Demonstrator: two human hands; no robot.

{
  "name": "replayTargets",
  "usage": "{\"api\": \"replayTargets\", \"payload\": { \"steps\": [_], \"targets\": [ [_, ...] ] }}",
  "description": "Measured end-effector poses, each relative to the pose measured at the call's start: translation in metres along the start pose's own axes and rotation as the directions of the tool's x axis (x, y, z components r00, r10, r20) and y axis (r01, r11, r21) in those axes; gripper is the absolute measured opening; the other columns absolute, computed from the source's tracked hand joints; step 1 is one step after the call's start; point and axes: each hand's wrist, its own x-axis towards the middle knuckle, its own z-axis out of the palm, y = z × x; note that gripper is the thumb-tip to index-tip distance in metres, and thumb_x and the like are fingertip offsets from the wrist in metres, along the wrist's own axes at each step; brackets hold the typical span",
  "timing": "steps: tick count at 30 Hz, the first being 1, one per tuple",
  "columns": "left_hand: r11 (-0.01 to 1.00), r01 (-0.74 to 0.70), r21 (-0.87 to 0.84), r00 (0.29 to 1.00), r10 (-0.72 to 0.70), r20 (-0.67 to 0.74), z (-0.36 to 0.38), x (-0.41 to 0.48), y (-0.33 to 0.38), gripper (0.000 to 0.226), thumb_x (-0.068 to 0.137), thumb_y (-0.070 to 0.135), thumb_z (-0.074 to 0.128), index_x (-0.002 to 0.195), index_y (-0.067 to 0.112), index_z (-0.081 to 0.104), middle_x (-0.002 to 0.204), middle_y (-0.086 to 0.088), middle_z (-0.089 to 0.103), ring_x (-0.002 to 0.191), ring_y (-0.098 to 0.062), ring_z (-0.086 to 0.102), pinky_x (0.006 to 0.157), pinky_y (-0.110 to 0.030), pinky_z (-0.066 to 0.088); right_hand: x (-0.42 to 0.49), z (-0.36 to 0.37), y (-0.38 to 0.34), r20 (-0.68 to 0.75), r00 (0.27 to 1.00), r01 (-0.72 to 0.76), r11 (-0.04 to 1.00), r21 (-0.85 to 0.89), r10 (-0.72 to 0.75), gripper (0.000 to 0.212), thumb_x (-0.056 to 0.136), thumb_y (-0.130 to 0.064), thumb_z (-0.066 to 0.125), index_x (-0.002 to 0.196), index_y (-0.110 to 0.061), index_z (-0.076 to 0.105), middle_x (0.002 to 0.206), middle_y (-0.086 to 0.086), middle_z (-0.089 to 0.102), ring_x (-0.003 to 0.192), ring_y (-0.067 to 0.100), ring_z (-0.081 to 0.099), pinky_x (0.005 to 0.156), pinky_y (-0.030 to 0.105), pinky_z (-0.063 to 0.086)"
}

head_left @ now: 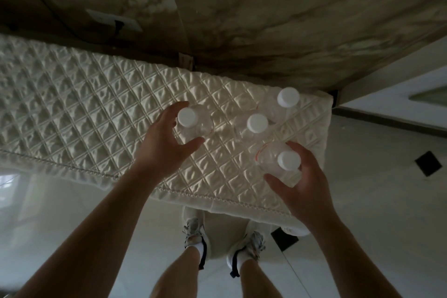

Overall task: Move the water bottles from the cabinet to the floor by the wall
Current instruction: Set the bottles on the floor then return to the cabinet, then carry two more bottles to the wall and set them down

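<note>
Several clear water bottles with white caps stand upright on a cabinet top covered by a quilted cream cloth (84, 104). My left hand (167, 143) curls round the leftmost bottle (193, 123), fingers behind it and thumb in front. My right hand (302, 181) grips the nearest bottle (278, 159) at the cabinet's right front corner, which has a red label edge. Two more bottles stand untouched: one in the middle (257, 123) and one further back on the right (287, 97).
A marbled wall (242, 19) with a socket and a plugged-in cable (116, 23) rises behind the cabinet. Glossy pale floor tiles (375, 201) with small dark insets lie to the right and below. My two feet in trainers stand at the cabinet's front edge.
</note>
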Motion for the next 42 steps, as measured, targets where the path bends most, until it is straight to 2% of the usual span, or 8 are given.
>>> {"api": "replayTargets", "payload": {
  "steps": [5,12,20,26,29,34,39,42],
  "targets": [
    [0.997,-0.017,-0.073,1.0,0.019,0.025,0.0,0.004,0.001,0.073,0.068,0.026,0.088,0.13,0.034,0.051,0.119,0.02,0.056,0.106,-0.006,0.057,0.077,-0.008,0.041,0.001,-0.003,-0.004,-0.011,0.999,0.034,0.999,-0.028,-0.034,0.07,0.073,-0.037,0.081,0.134,-0.028,0.047,0.121,-0.017,0.054,0.113,0.002,0.053,0.09,0.021,0.044],
    [0.989,-0.114,-0.098,0.993,0.116,0.014,-0.025,-0.005,0.017,0.072,0.066,0.024,0.09,0.128,0.032,0.054,0.121,0.018,0.061,0.11,-0.007,0.061,0.093,-0.03,0.053,-0.009,-0.02,-0.03,-0.038,0.996,0.073,0.996,-0.056,-0.076,0.07,0.072,-0.035,0.082,0.133,-0.028,0.047,0.12,-0.015,0.056,0.111,0.002,0.055,0.089,0.017,0.045],
    [0.973,-0.208,-0.103,0.978,0.209,0.005,-0.088,-0.035,0.069,0.075,0.065,0.029,0.09,0.131,0.029,0.054,0.123,0.014,0.062,0.112,-0.011,0.062,0.092,-0.04,0.055,-0.041,-0.053,-0.097,-0.09,0.989,0.113,0.993,-0.042,-0.117,0.071,0.071,-0.041,0.081,0.132,-0.031,0.046,0.12,-0.011,0.059,0.111,0.008,0.058,0.091,0.031,0.052],
    [0.949,-0.292,-0.119,0.957,0.29,-0.03,-0.155,-0.06,0.131,0.074,0.064,0.038,0.088,0.13,0.031,0.055,0.117,0.025,0.06,0.108,-0.003,0.061,0.092,-0.03,0.054,-0.071,-0.092,-0.168,-0.113,0.977,0.176,0.984,-0.026,-0.178,0.07,0.07,-0.051,0.073,0.132,-0.027,0.049,0.125,-0.01,0.061,0.115,0.007,0.058,0.093,0.036,0.053],
    [0.94,-0.324,-0.107,0.946,0.32,-0.052,-0.19,-0.074,0.162,0.076,0.061,0.046,0.085,0.128,0.038,0.051,0.114,0.031,0.057,0.104,-0.005,0.062,0.089,-0.023,0.052,-0.083,-0.115,-0.208,-0.118,0.968,0.218,0.976,-0.025,-0.22,0.071,0.071,-0.051,0.073,0.133,-0.025,0.05,0.124,-0.01,0.062,0.114,0.005,0.058,0.093,0.033,0.052],
    [0.909,-0.391,-0.146,0.919,0.377,-0.111,-0.251,-0.108,0.21,0.067,0.06,0.063,0.075,0.12,0.051,0.047,0.105,0.044,0.055,0.103,0.014,0.058,0.085,-0.009,0.048,-0.108,-0.153,-0.276,-0.135,0.95,0.283,0.959,-0.001,-0.28,0.064,0.068,-0.055,0.07,0.124,-0.029,0.055,0.111,-0.017,0.063,0.105,0.001,0.059,0.088,0.029,0.051],
    [0.9,-0.382,-0.211,0.921,0.352,-0.166,-0.301,-0.141,0.243,0.06,0.057,0.055,0.077,0.11,0.049,0.052,0.096,0.039,0.063,0.096,0.013,0.062,0.076,-0.004,0.046,-0.133,-0.179,-0.336,-0.159,0.925,0.355,0.934,0.033,-0.346,0.06,0.07,-0.033,0.082,0.122,-0.038,0.052,0.105,-0.022,0.064,0.099,-0.004,0.06,0.08,0.018,0.049],
    [0.899,-0.38,-0.216,0.92,0.345,-0.185,-0.325,-0.157,0.254,0.061,0.06,0.041,0.085,0.115,0.038,0.057,0.096,0.03,0.066,0.093,0.012,0.063,0.073,-0.003,0.046,-0.144,-0.189,-0.366,-0.157,0.903,0.41,0.911,0.039,-0.399,0.06,0.072,-0.032,0.081,0.124,-0.036,0.052,0.109,-0.021,0.064,0.103,-0.005,0.059,0.082,0.011,0.047]
  ]
}}
